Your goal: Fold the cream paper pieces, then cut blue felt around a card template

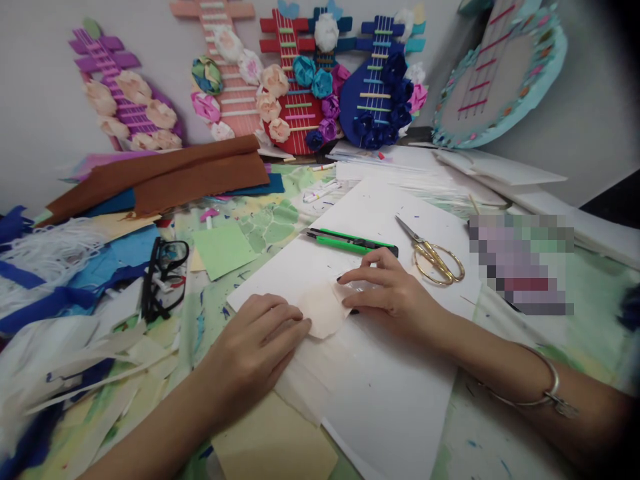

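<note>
A small cream crepe paper piece (325, 312), rounded in outline, lies between my two hands over a white sheet (395, 380). My left hand (260, 340) has its fingers close together and bent at the paper's left edge; its thumb is mostly hidden. At the right edge, my right hand (387, 290) pinches the same paper with thumb and fingertips. Beyond my hands lies a green utility knife (350, 241) with a black end. A pair of gold-handled scissors (433, 257) rests to the right of it. Pale, thin crepe paper (307, 373) spreads under my left hand.
Black glasses (163, 279) and a green paper square (225, 250) lie left, near tangled white cords (55, 247). Brown crepe paper (200, 173) lies behind. Flower-decorated lute shapes, including a blue one (363, 100), lean on the wall. A pixelated object (520, 263) is right.
</note>
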`<action>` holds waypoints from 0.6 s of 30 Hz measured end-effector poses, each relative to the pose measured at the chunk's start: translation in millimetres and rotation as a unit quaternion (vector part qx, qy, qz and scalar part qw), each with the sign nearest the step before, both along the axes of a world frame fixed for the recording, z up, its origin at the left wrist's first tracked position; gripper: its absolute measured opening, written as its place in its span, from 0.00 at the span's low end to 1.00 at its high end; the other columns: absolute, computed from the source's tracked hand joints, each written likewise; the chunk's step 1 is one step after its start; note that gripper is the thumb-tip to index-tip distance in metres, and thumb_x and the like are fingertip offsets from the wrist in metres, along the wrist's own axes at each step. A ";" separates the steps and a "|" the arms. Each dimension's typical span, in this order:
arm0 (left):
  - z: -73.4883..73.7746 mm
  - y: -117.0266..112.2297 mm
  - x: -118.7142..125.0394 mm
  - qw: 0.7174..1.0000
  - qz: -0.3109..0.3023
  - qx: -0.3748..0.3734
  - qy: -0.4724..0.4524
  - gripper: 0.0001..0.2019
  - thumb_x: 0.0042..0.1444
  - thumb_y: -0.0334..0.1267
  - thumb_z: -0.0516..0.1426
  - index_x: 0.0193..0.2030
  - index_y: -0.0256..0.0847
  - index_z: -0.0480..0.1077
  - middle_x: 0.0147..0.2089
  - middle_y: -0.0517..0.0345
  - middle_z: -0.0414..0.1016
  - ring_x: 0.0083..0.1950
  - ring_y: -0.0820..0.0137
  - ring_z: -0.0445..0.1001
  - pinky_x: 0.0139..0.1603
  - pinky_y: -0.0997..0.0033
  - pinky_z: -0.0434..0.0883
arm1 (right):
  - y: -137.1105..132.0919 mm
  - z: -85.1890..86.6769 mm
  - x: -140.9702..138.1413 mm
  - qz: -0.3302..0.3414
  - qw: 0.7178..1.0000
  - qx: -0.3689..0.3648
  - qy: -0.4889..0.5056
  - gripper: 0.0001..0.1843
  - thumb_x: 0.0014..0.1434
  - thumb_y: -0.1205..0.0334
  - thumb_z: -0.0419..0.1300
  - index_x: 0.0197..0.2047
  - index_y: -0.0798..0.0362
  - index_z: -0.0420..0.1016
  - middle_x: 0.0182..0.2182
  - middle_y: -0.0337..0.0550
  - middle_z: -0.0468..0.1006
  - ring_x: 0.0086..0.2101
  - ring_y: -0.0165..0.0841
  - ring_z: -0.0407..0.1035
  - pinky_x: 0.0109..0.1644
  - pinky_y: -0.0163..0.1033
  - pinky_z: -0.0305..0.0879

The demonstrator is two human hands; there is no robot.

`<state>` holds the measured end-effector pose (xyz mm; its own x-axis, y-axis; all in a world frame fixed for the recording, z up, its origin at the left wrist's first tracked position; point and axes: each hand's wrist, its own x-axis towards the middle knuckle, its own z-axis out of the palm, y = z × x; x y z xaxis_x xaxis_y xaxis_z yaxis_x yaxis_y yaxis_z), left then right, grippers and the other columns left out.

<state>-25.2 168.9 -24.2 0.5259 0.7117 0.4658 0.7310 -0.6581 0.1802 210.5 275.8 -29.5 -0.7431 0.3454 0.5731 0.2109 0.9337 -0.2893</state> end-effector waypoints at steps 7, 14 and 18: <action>-6.5 0.0 1.4 0.998 -0.043 -0.041 -0.016 0.10 0.60 0.25 0.52 0.48 0.33 0.68 0.43 0.46 0.71 0.44 0.64 0.68 0.44 0.62 0.69 | -1.5 5.4 -1.2 0.031 0.999 -0.030 -0.013 0.12 0.60 0.74 0.54 0.35 0.54 0.79 0.34 0.47 0.77 0.36 0.34 0.61 0.39 0.40 0.63; -5.1 1.4 8.2 0.997 -0.005 -0.058 -0.041 0.07 0.59 0.25 0.54 0.44 0.33 0.68 0.39 0.50 0.69 0.42 0.67 0.66 0.42 0.65 0.67 | -5.7 2.9 -0.8 0.030 0.991 -0.127 -0.015 0.10 0.59 0.73 0.55 0.36 0.56 0.78 0.33 0.47 0.77 0.36 0.31 0.66 0.39 0.37 0.66; -4.5 2.4 12.6 0.997 0.013 -0.060 -0.052 0.05 0.60 0.25 0.53 0.41 0.35 0.67 0.39 0.53 0.68 0.42 0.69 0.65 0.43 0.67 0.66 | -5.1 4.8 -0.8 -0.005 0.981 -0.192 -0.041 0.05 0.55 0.72 0.60 0.34 0.55 0.77 0.33 0.43 0.75 0.36 0.30 0.67 0.40 0.36 0.65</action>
<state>-12.6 171.3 -28.6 0.4600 0.7784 0.4272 0.7208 -0.6083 0.3322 209.7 270.6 -24.7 -0.7770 0.5314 0.3375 0.2570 0.7571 -0.6006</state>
